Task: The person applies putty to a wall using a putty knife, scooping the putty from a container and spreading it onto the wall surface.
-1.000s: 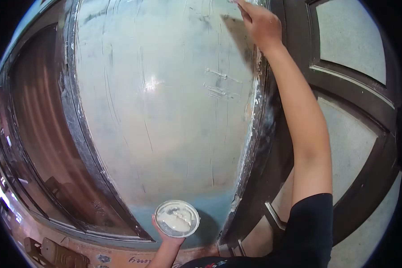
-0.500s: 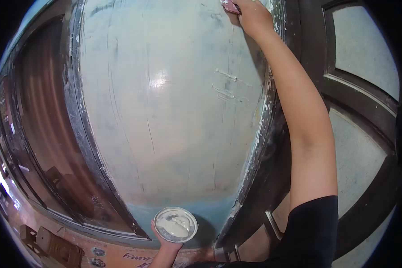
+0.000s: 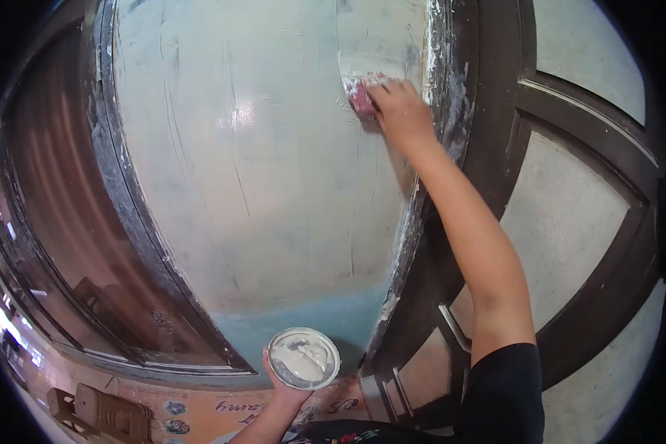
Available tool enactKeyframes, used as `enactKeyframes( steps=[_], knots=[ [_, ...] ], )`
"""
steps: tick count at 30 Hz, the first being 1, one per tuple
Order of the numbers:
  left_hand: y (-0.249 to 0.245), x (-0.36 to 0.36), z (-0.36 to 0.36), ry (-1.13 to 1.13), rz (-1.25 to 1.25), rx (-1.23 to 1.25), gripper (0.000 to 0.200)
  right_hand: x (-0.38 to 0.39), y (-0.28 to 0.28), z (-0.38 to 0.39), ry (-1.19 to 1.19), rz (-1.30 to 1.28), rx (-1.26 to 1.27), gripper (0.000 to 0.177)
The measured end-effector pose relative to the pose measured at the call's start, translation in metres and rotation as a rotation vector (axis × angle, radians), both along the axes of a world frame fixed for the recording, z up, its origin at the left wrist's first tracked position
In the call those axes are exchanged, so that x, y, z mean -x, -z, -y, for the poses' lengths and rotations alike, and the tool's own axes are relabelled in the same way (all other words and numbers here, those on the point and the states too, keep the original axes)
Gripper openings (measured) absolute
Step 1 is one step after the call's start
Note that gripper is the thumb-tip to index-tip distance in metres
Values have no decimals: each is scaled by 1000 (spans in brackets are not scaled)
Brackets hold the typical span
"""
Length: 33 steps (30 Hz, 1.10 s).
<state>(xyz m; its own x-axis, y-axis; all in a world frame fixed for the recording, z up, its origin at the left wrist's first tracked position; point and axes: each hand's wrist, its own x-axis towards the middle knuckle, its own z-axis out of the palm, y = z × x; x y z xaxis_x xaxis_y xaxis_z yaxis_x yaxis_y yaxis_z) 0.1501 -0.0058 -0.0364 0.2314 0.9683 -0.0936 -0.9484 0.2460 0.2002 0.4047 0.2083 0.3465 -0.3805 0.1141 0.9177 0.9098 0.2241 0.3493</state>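
My right hand [image 3: 403, 111] is closed around a pink scraper [image 3: 362, 98] smeared with white paste, pressed to the upper right of a pale, cracked wall panel [image 3: 274, 185]. Below, my left hand [image 3: 285, 386] holds a round tub [image 3: 303, 358] of whitish paste from beneath, near the blue strip at the panel's foot. Its fingers curl at the tub's left side; the rest are hidden under it.
Dark wooden framing [image 3: 496, 96] with pale panels stands at the right. A window with a brown curtain [image 3: 74, 185] is at the left. Brown plastic stools [image 3: 111, 413] rest on the floor at lower left, beside an orange mat [image 3: 207, 414] with lettering.
My right hand has moved down and slightly left across the panel with the scraper. The earlier raised paste streaks at the upper right are gone from where they showed. The view has shifted.
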Motion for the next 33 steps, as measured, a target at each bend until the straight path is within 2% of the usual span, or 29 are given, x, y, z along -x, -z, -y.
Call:
enactKeyframes(
  steps=[4, 7, 9, 12, 13, 16, 17, 21, 29, 33],
  knots=[
    [16, 14, 22, -52, -8, -2, 77, 3, 61, 8, 21, -26, 65, 41],
    [23, 21, 38, -82, -33, 19, 76, 4, 107, 8, -20, -42, 69, 31],
    [26, 23, 45, -87, -52, 16, 77, 3, 140, 4, -65, -83, 113, 41],
    [27, 28, 53, -88, 6, 61, 79, 4, 181, 6, -47, -78, 145, 41],
    [25, 26, 57, -103, -54, -6, 79, 3, 195, 2, -45, -73, 125, 31],
    [31, 27, 58, -105, -43, -24, 80, 1, 236, -4, -74, -107, 108, 28],
    [29, 28, 59, -104, -44, -22, 80, 1, 252, -5, -53, -125, 198, 45],
    [29, 32, 68, -77, -1, 24, 81, 0, 307, 3, -12, -115, 280, 46],
    [34, 34, 67, -3, -20, -27, 88, -10, 451, 22, -48, -86, 395, 27],
    [56, 36, 65, -53, -83, 36, 90, -6, 485, 21, -61, -169, 402, 21]
  ],
)
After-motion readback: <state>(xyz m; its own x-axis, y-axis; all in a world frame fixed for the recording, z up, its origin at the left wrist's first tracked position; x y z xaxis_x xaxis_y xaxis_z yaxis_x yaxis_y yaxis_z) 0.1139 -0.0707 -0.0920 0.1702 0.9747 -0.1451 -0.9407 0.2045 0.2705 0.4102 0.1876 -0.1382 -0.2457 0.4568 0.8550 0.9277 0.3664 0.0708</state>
